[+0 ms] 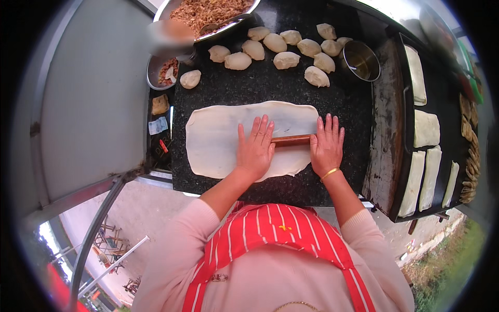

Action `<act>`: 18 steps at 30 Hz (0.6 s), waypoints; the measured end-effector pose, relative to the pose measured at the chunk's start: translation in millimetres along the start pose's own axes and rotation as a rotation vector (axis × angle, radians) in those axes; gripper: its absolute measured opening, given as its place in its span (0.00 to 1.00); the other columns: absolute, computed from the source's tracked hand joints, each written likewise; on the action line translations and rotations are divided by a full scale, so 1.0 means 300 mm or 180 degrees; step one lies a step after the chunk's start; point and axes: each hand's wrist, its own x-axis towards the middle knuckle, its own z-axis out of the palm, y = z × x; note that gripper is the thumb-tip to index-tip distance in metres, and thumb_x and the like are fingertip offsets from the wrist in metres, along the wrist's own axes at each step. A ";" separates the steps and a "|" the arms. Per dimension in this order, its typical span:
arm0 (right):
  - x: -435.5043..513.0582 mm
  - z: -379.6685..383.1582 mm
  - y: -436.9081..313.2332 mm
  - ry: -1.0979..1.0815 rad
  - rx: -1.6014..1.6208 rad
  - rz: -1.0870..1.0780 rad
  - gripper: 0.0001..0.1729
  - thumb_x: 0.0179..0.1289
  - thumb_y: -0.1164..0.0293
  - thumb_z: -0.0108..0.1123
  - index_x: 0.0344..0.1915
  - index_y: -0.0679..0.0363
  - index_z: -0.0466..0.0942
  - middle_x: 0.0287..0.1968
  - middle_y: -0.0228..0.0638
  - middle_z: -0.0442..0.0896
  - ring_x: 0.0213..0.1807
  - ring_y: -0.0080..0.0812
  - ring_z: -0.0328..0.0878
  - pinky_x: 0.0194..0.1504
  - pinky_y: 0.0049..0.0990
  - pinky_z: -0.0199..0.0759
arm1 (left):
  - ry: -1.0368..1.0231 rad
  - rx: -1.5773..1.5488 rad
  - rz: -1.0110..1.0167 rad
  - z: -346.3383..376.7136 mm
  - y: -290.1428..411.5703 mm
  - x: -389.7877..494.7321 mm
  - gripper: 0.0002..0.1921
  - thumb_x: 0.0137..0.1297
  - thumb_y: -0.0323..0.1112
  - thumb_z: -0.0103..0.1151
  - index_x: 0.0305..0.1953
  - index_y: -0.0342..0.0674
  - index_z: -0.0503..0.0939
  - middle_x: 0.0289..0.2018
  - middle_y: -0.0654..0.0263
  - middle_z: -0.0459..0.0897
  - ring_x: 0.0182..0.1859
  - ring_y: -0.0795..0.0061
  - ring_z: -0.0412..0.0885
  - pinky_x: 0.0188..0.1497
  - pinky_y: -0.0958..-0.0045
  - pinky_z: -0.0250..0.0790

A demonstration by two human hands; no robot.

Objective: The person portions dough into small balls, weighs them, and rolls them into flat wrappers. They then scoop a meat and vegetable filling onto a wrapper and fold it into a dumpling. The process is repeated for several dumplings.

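A wide, thin sheet of dough (214, 140) lies flat on the black speckled stone worktop (249, 91). Across its right half lies a reddish-brown wooden rolling pin (292, 140). My left hand (255, 152) presses the pin's left end, palm down, fingers stretched forward over the dough. At the sheet's right edge, my right hand (327, 150) covers the pin's other end in the same way. Both palms hide the pin's ends. Beyond the sheet sit several pale dough balls (275, 43).
Minced filling fills a large metal bowl (157, 15) at the far left, above a smaller bowl (150, 76). A metal cup of yellowish liquid (361, 64) stands far right. On the right, a dark griddle (448, 136) carries folded dough pieces (427, 128) and browned ones (471, 167).
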 end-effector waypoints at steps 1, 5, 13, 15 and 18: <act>-0.019 -0.007 -0.003 0.0015 -0.0133 -0.0008 0.30 0.71 0.62 0.54 0.70 0.59 0.69 0.76 0.50 0.63 0.80 0.50 0.54 0.77 0.54 0.45 | -0.0024 0.0010 0.0061 -0.001 0.012 -0.030 0.34 0.73 0.41 0.50 0.76 0.36 0.57 0.80 0.53 0.50 0.82 0.55 0.46 0.78 0.34 0.33; 0.136 0.005 -0.002 0.0404 0.0067 -0.0186 0.28 0.73 0.61 0.53 0.69 0.59 0.71 0.75 0.49 0.65 0.80 0.49 0.55 0.77 0.54 0.44 | 0.0438 0.0084 -0.0234 -0.038 -0.033 0.143 0.33 0.72 0.42 0.51 0.75 0.37 0.60 0.79 0.54 0.53 0.81 0.56 0.48 0.78 0.34 0.33; -0.054 -0.011 -0.002 0.0173 0.0103 -0.0159 0.28 0.73 0.62 0.51 0.70 0.60 0.70 0.75 0.48 0.65 0.79 0.48 0.57 0.77 0.52 0.46 | 0.0317 0.0025 -0.0050 -0.045 0.039 0.001 0.31 0.75 0.45 0.48 0.74 0.36 0.63 0.78 0.55 0.56 0.81 0.60 0.50 0.79 0.39 0.34; -0.067 0.017 -0.002 0.0200 -0.0024 -0.0212 0.28 0.74 0.62 0.50 0.70 0.59 0.69 0.75 0.46 0.66 0.79 0.47 0.57 0.78 0.52 0.45 | 0.0319 -0.0139 0.0182 -0.021 0.037 -0.012 0.30 0.73 0.42 0.51 0.71 0.33 0.67 0.76 0.52 0.61 0.80 0.55 0.52 0.78 0.38 0.35; -0.240 -0.029 0.005 0.0019 0.0089 -0.0186 0.29 0.73 0.63 0.54 0.70 0.58 0.70 0.74 0.43 0.68 0.78 0.46 0.58 0.78 0.50 0.47 | 0.0093 -0.0436 0.0433 -0.021 0.110 -0.185 0.28 0.71 0.38 0.52 0.70 0.33 0.69 0.75 0.52 0.63 0.79 0.55 0.56 0.78 0.40 0.40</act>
